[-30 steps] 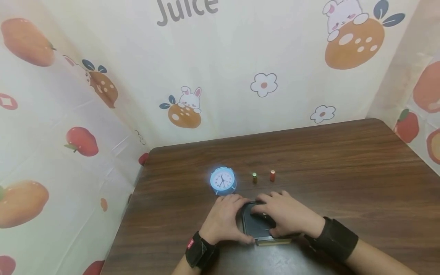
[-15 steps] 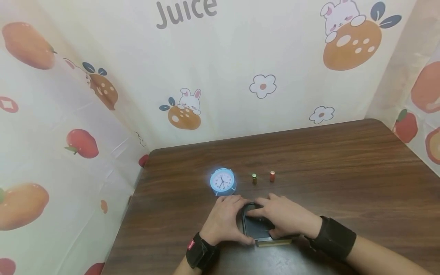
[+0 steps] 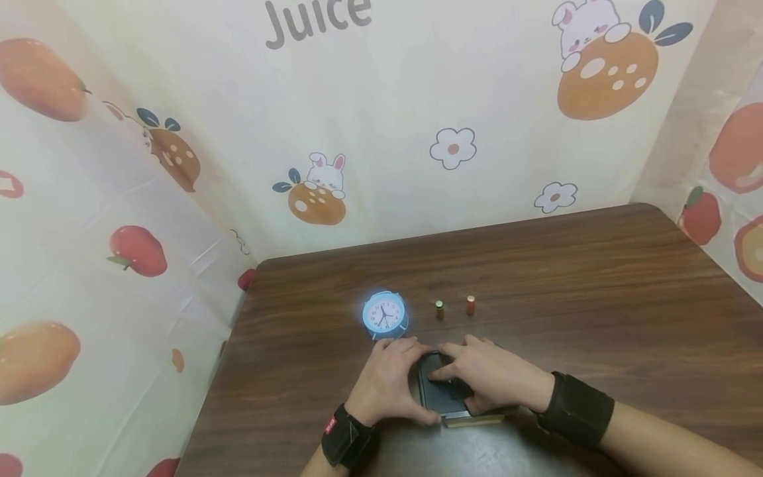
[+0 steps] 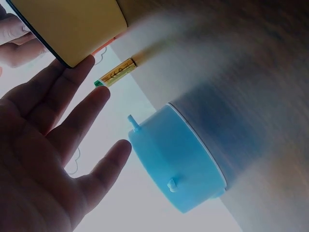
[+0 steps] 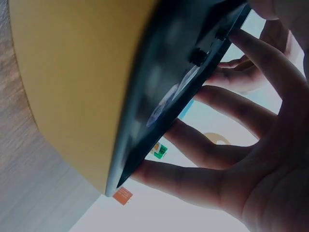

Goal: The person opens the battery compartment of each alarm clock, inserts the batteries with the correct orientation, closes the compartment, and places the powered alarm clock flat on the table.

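Note:
A squarish case lies on the table, black panel up. Its side is yellow in the right wrist view, and its panel carries a small dark knob. My left hand spans the left side, thumb at the near corner and index finger at the far corner, holding it. Over the right part lies my right hand, index fingertip on the panel and thumb near the front edge. Its other fingers reach the panel's rim, fairly straight. The loose left fingers stretch out toward a blue alarm clock.
Beyond the case stand two small batteries: a green-topped one and an orange-red one. The alarm clock stands just past my left fingers. A patterned curtain hangs behind the wooden table.
My right index finger has shifted left and toward me across the black panel. The left hand holds its place, and the case has hardly moved.

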Tool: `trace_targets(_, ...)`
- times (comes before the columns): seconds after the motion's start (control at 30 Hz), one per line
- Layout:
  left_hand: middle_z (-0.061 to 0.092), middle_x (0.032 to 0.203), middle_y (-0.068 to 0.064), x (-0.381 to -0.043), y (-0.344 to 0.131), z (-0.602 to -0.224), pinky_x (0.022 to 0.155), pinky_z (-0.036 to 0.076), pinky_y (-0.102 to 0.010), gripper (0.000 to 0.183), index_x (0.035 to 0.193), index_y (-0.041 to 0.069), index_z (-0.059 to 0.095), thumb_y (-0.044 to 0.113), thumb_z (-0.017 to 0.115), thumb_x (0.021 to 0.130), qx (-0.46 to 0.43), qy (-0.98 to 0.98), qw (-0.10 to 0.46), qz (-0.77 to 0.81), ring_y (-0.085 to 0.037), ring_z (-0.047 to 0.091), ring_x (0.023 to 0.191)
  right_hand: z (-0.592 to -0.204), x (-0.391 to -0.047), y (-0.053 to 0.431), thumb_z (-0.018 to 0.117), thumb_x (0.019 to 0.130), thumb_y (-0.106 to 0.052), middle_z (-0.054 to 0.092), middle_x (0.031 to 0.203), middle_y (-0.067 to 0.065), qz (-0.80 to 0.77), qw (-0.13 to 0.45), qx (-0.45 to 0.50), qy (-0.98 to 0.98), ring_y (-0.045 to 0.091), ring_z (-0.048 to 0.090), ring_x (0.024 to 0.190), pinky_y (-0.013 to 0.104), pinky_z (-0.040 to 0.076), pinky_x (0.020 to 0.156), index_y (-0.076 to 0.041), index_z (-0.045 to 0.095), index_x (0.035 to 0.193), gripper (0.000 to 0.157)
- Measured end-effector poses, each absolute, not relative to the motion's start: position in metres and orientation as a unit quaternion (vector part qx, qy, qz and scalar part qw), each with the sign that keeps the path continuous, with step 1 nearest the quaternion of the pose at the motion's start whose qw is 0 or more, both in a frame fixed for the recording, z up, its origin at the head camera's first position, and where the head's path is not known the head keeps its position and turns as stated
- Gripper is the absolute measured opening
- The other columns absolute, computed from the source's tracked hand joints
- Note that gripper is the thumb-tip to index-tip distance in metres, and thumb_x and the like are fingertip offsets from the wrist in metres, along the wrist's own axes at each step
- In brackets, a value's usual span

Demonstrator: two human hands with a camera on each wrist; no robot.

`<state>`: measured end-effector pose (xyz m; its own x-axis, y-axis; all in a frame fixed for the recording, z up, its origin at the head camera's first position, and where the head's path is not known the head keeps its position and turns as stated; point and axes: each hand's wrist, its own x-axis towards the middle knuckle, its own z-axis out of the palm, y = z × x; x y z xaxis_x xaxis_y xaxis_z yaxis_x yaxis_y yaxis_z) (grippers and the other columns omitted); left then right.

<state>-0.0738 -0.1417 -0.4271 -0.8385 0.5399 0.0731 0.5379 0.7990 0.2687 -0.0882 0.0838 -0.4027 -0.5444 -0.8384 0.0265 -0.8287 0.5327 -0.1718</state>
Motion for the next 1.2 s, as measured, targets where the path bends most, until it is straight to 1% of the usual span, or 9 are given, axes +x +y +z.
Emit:
trace_targets(0.13, 0.06, 0.129, 0.015, -0.074, -0.142, -0.427, 0.104, 0.038, -0.046, 0.094, 0.129, 0.03, 0.056, 0.081, 0.072, 0.051, 0.282, 0.949, 0.002, 0.139, -0.011, 0.05, 0.129, -0.402, -0.087, 0.085, 0.082, 0.066, -0.032, 0.06, 0.13, 0.007, -0.09, 0.035, -0.469, 0.878, 0.024, 0.058, 0.087, 0.043, 0.054, 0.071, -0.033, 0.064, 0.124, 0.061)
trace_targets(0.23, 0.061, 0.128, 0.015, -0.073, -0.141, -0.427, 0.104, 0.038, -0.046, 0.094, 0.129, 0.03, 0.056, 0.081, 0.072, 0.051, 0.283, 0.949, -0.002, 0.138, -0.011, 0.05, 0.129, -0.402, -0.085, 0.086, 0.081, 0.068, -0.034, 0.059, 0.131, 0.008, -0.089, 0.039, -0.458, 0.884, 0.031, 0.061, 0.1, 0.052, 0.052, 0.082, -0.026, 0.064, 0.122, 0.058)
trace_targets(0.37, 0.061, 0.127, 0.015, -0.072, -0.14, -0.427, 0.104, 0.038, -0.046, 0.095, 0.129, 0.03, 0.056, 0.082, 0.071, 0.051, 0.281, 0.95, -0.002, 0.133, -0.011, 0.05, 0.129, -0.402, -0.082, 0.088, 0.078, 0.069, -0.035, 0.063, 0.124, 0.007, -0.083, 0.001, -0.456, 0.886, 0.035, 0.058, 0.112, 0.059, 0.046, 0.091, -0.023, 0.068, 0.107, 0.041)
trace_targets(0.43, 0.062, 0.127, 0.015, -0.072, -0.14, -0.426, 0.104, 0.038, -0.046, 0.095, 0.128, 0.03, 0.056, 0.082, 0.071, 0.05, 0.278, 0.952, 0.0, 0.131, -0.011, 0.05, 0.128, -0.402, -0.082, 0.09, 0.076, 0.069, -0.033, 0.065, 0.117, 0.004, -0.083, -0.031, -0.458, 0.885, 0.032, 0.058, 0.111, 0.058, 0.046, 0.09, -0.023, 0.068, 0.097, 0.031)
trace_targets(0.53, 0.062, 0.127, 0.014, -0.073, -0.14, -0.424, 0.104, 0.038, -0.045, 0.095, 0.129, 0.029, 0.056, 0.082, 0.071, 0.051, 0.274, 0.953, 0.005, 0.128, -0.011, 0.05, 0.128, -0.402, -0.083, 0.091, 0.073, 0.071, -0.029, 0.066, 0.102, -0.003, -0.091, -0.07, -0.456, 0.883, 0.023, 0.059, 0.1, 0.05, 0.048, 0.086, -0.025, 0.066, 0.083, 0.015)
trace_targets(0.6, 0.062, 0.128, 0.013, -0.073, -0.14, -0.424, 0.104, 0.038, -0.045, 0.096, 0.129, 0.029, 0.056, 0.082, 0.07, 0.051, 0.273, 0.954, 0.009, 0.127, -0.012, 0.05, 0.128, -0.403, -0.084, 0.092, 0.073, 0.071, -0.028, 0.063, 0.092, -0.007, -0.096, -0.08, -0.451, 0.884, 0.019, 0.058, 0.093, 0.047, 0.049, 0.082, -0.026, 0.063, 0.075, 0.01)
trace_targets(0.73, 0.061, 0.129, 0.013, -0.073, -0.141, -0.424, 0.105, 0.038, -0.045, 0.096, 0.13, 0.029, 0.056, 0.083, 0.069, 0.052, 0.273, 0.954, 0.016, 0.126, -0.011, 0.05, 0.129, -0.403, -0.085, 0.093, 0.072, 0.073, -0.027, 0.057, 0.081, -0.011, -0.106, -0.078, -0.449, 0.884, 0.013, 0.053, 0.08, 0.039, 0.046, 0.072, -0.028, 0.061, 0.068, 0.012)
trace_targets(0.9, 0.061, 0.129, 0.013, -0.073, -0.141, -0.424, 0.105, 0.037, -0.046, 0.096, 0.13, 0.03, 0.055, 0.085, 0.067, 0.053, 0.272, 0.953, 0.021, 0.132, -0.011, 0.049, 0.129, -0.402, -0.084, 0.095, 0.072, 0.073, -0.027, 0.058, 0.083, -0.011, -0.113, -0.066, -0.447, 0.885, 0.011, 0.051, 0.077, 0.032, 0.042, 0.067, -0.027, 0.065, 0.071, 0.007)
trace_targets(1.2, 0.061, 0.128, 0.013, -0.074, -0.143, -0.425, 0.105, 0.037, -0.046, 0.094, 0.129, 0.029, 0.056, 0.084, 0.067, 0.053, 0.278, 0.951, 0.008, 0.133, -0.011, 0.048, 0.13, -0.405, -0.08, 0.096, 0.072, 0.07, -0.027, 0.055, 0.083, -0.012, -0.127, -0.082, -0.435, 0.888, 0.011, 0.053, 0.083, 0.035, 0.044, 0.071, -0.03, 0.055, 0.064, 0.019)
